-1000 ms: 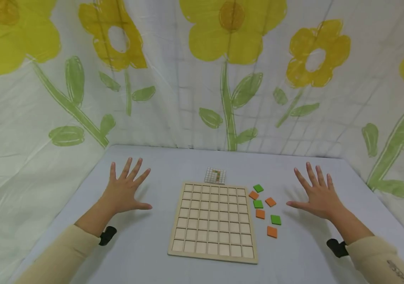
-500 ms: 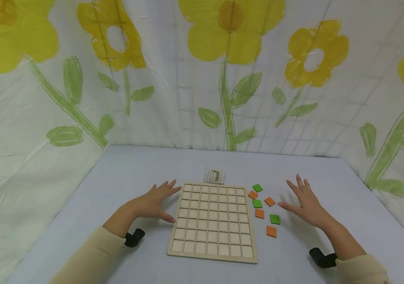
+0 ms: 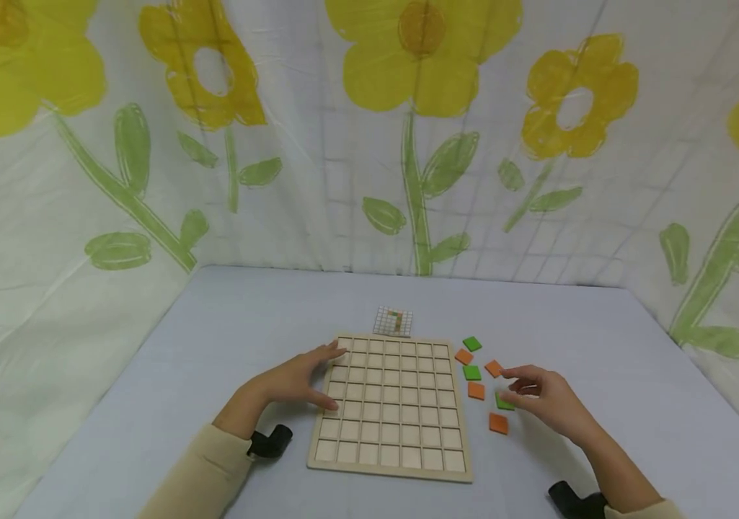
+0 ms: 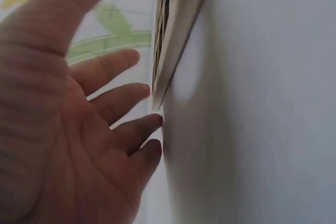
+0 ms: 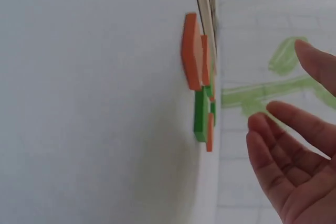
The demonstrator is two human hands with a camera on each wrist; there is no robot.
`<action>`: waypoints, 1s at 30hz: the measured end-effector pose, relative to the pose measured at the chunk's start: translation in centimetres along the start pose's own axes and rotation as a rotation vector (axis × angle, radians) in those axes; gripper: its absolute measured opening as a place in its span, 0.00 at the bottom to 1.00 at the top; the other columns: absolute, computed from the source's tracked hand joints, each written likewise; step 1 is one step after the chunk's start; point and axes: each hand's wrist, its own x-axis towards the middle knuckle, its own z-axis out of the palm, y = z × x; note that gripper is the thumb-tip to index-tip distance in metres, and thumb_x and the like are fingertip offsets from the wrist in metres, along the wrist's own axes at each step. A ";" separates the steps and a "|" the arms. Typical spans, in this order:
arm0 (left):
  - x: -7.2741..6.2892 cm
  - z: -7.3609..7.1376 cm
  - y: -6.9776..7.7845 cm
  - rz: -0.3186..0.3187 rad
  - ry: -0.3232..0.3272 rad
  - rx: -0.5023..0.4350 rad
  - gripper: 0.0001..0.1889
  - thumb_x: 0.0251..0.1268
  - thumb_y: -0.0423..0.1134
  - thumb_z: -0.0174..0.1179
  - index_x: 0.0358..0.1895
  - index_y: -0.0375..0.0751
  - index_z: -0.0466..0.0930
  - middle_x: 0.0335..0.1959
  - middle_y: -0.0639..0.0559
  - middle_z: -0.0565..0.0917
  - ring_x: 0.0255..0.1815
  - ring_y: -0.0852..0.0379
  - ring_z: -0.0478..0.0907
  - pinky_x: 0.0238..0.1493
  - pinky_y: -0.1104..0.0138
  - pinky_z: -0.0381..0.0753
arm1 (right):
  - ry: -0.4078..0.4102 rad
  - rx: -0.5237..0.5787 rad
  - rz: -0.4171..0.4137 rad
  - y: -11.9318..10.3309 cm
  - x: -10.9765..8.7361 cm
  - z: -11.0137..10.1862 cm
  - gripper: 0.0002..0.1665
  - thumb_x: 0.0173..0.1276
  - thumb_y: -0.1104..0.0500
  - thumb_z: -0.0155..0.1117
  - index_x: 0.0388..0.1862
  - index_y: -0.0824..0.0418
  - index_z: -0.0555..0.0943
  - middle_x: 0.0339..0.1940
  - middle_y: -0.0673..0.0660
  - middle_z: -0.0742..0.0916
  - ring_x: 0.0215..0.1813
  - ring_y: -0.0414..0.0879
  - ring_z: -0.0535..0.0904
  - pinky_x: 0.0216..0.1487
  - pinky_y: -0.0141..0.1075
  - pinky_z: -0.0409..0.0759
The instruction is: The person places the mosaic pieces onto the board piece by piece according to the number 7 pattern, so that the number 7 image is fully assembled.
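Note:
A wooden grid board (image 3: 390, 411) with bare square cells lies mid-table. At its left edge is my left hand (image 3: 288, 378), fingers and thumb spread over the frame; in the left wrist view this hand (image 4: 94, 129) has loosely bent fingers beside the board's edge (image 4: 178, 30). My right hand (image 3: 551, 400) hovers over the loose tiles, thumb and forefinger apart above a green tile (image 3: 505, 405) and close to an orange tile (image 3: 494, 368). From the right wrist, the hand (image 5: 299, 156) shows a gap between thumb and fingers, holding nothing, with the green tile (image 5: 201, 115) still on the table.
A small printed grid card (image 3: 393, 321) lies behind the board. More orange and green square tiles, such as the orange tile (image 3: 498, 423) and the green tile (image 3: 471, 344), lie right of the board. A flower-patterned curtain (image 3: 304, 180) hangs behind the white table (image 3: 246, 303).
My left hand has moved right, from above the table to the board's left edge. The right hand has come left and down to the tiles, its fingers bending from a wide spread.

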 end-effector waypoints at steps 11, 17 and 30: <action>0.1 0.7 -0.6 0.023 -0.013 0.014 0.47 0.44 0.51 0.72 0.70 0.44 0.59 0.76 0.45 0.47 0.75 0.35 0.37 0.72 0.42 0.40 | -0.199 0.226 -0.028 1.8 -1.1 0.7 0.25 0.56 0.57 0.70 0.49 0.71 0.79 0.41 0.61 0.84 0.33 0.35 0.76 0.34 0.30 0.78; 0.3 0.9 -0.9 0.065 0.017 0.029 0.47 0.44 0.52 0.72 0.69 0.40 0.61 0.75 0.44 0.50 0.75 0.38 0.42 0.71 0.42 0.47 | -0.222 0.217 -0.035 2.6 -1.2 1.1 0.24 0.54 0.57 0.71 0.46 0.71 0.80 0.39 0.60 0.85 0.32 0.34 0.76 0.32 0.29 0.78; 0.5 1.1 -1.3 0.097 0.059 0.054 0.47 0.43 0.54 0.72 0.69 0.41 0.62 0.75 0.45 0.53 0.75 0.40 0.46 0.70 0.43 0.51 | -0.180 0.130 -0.110 2.7 -1.2 1.3 0.21 0.51 0.57 0.74 0.41 0.68 0.82 0.32 0.56 0.83 0.30 0.32 0.74 0.31 0.28 0.77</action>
